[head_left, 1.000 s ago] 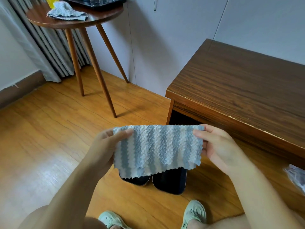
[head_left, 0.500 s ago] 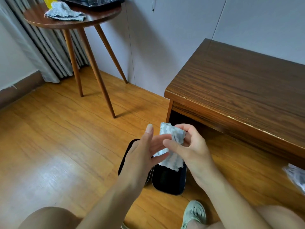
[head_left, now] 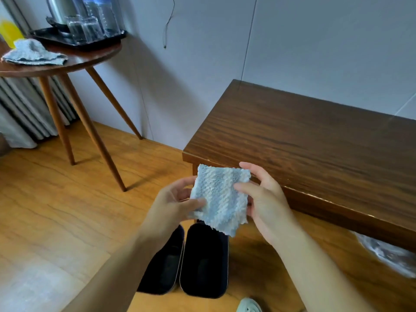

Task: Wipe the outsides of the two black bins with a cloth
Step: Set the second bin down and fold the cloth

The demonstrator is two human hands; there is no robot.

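While hands [head_left: 221, 199] hold cloth [head_left: 219, 198], bins [head_left: 203, 260] upright

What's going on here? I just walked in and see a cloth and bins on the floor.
A person holds a small striped cloth in both hands, the left hand and the right hand pinching its sides. Directly below, two black bins stand side by side on the wooden floor. The cloth touches neither bin, so wiping has not yet begun.

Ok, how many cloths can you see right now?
2. One cloth is held in both hands above the bins; a second cloth lies crumpled on the round table, far left. Others may be out of view.
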